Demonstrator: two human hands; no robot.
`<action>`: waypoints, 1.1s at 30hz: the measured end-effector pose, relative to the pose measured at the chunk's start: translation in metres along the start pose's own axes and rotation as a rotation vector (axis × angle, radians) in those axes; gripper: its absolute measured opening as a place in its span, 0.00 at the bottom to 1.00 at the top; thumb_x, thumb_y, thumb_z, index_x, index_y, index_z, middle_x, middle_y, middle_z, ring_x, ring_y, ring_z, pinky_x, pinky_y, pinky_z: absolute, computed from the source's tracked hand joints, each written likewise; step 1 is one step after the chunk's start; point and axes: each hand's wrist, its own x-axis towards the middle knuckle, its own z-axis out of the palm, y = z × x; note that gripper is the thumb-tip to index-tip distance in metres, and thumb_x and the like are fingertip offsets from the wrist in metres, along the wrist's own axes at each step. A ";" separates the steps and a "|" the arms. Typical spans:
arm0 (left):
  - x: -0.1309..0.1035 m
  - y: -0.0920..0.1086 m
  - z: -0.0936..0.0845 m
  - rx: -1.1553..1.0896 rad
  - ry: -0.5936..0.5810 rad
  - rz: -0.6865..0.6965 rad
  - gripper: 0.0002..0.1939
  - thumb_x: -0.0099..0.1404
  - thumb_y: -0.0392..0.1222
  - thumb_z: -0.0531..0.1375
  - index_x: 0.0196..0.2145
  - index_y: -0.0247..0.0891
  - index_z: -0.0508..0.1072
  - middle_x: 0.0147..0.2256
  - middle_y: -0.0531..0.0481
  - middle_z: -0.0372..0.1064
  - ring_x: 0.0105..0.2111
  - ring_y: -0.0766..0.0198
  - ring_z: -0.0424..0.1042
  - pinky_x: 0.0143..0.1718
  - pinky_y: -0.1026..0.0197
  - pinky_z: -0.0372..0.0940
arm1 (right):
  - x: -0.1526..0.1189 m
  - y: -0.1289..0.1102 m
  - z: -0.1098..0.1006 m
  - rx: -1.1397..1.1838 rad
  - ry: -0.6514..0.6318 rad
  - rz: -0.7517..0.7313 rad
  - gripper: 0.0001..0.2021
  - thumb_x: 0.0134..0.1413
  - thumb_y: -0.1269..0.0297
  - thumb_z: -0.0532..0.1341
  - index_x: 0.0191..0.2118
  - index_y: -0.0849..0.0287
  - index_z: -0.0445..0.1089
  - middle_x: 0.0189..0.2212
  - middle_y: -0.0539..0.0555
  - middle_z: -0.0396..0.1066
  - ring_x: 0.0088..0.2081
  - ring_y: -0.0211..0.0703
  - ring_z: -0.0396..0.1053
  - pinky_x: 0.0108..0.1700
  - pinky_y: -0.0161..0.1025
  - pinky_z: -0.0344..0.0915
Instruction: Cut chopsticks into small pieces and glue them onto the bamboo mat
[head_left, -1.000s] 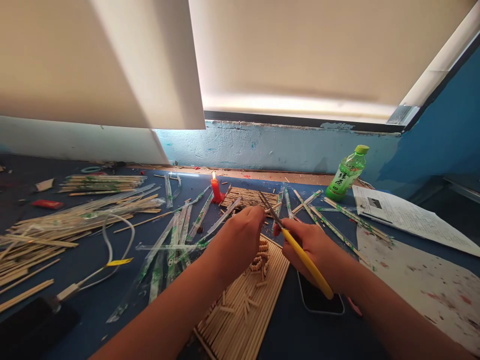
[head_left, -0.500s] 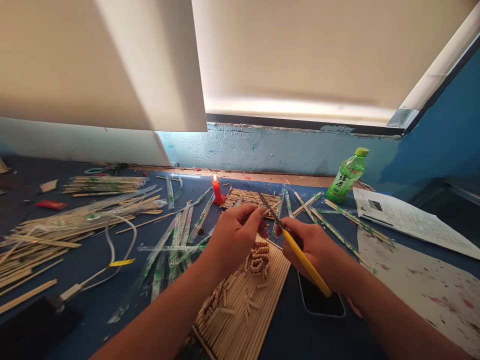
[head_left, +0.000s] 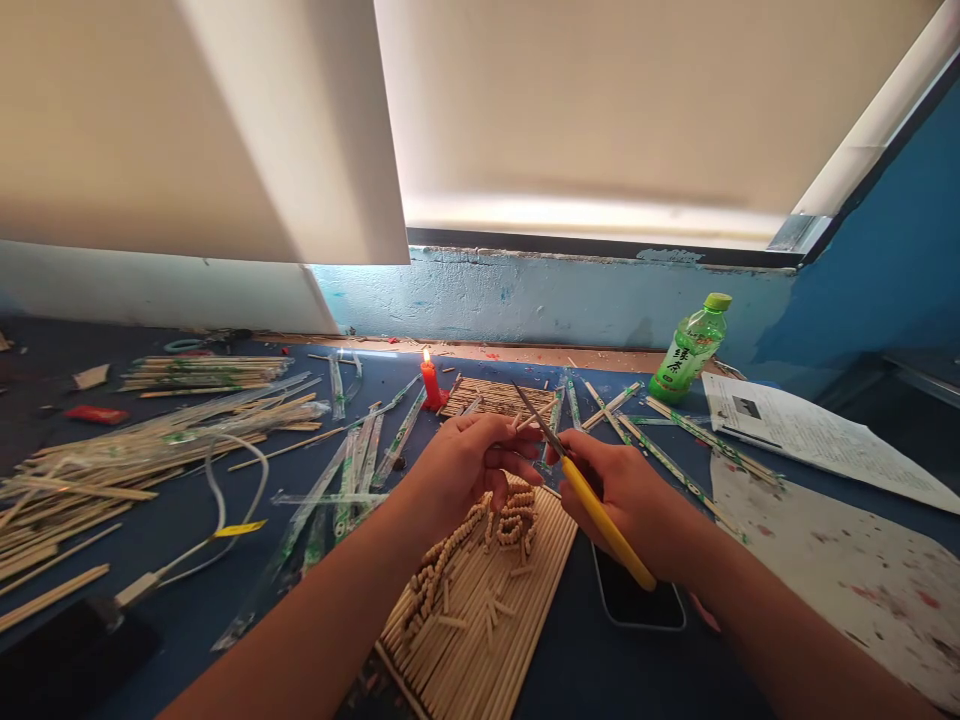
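My left hand (head_left: 476,460) pinches a short piece of wooden stick (head_left: 532,415) between thumb and index finger, its other fingers loosely spread. Beside it, my right hand (head_left: 626,485) grips yellow-handled scissors (head_left: 609,525), whose dark blades point up and left past the left fingertips. Below both hands lies a panel of wooden sticks (head_left: 517,620) laid side by side. On it stand curving rows of short cut pieces (head_left: 517,518), with a few loose stick pieces (head_left: 491,610) nearer me. A smaller stick panel (head_left: 499,395) lies beyond the hands.
A lit red candle (head_left: 430,385) stands behind the left hand. Chopsticks (head_left: 67,500) and plastic wrappers (head_left: 349,490) cover the left side. A phone (head_left: 637,595), a green bottle (head_left: 686,350), printed papers (head_left: 817,440) and a stained sheet (head_left: 840,560) are on the right.
My left hand's lower fingers have spread out and its pinch has shifted slightly, while the scissors stay almost in place. The whole view has drifted a little.
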 end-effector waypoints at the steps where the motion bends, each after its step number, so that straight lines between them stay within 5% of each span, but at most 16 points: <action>1: 0.000 0.000 0.000 -0.003 -0.010 -0.008 0.09 0.63 0.36 0.58 0.34 0.30 0.77 0.33 0.42 0.75 0.27 0.63 0.77 0.13 0.71 0.60 | 0.000 0.000 0.000 0.004 -0.002 0.000 0.02 0.60 0.65 0.59 0.37 0.55 0.64 0.25 0.45 0.63 0.25 0.37 0.53 0.27 0.35 0.52; 12: -0.002 0.003 0.002 -0.192 -0.047 -0.113 0.11 0.69 0.38 0.54 0.33 0.30 0.74 0.30 0.45 0.73 0.25 0.68 0.74 0.12 0.73 0.59 | 0.000 -0.003 0.000 -0.014 -0.031 0.011 0.04 0.63 0.63 0.57 0.38 0.55 0.67 0.27 0.46 0.67 0.27 0.38 0.56 0.27 0.36 0.53; 24: -0.005 0.003 0.005 0.018 0.063 0.009 0.06 0.62 0.40 0.67 0.31 0.34 0.77 0.23 0.54 0.69 0.15 0.77 0.58 0.14 0.73 0.55 | -0.001 -0.004 -0.001 -0.016 -0.051 0.008 0.11 0.65 0.53 0.58 0.42 0.55 0.67 0.31 0.50 0.72 0.30 0.43 0.65 0.31 0.39 0.57; 33: -0.007 0.001 0.008 0.201 0.065 0.106 0.08 0.64 0.42 0.65 0.29 0.36 0.77 0.19 0.55 0.70 0.14 0.73 0.64 0.15 0.70 0.60 | -0.001 -0.005 -0.001 0.057 -0.104 0.020 0.14 0.67 0.50 0.55 0.46 0.55 0.66 0.39 0.55 0.73 0.36 0.46 0.68 0.32 0.39 0.59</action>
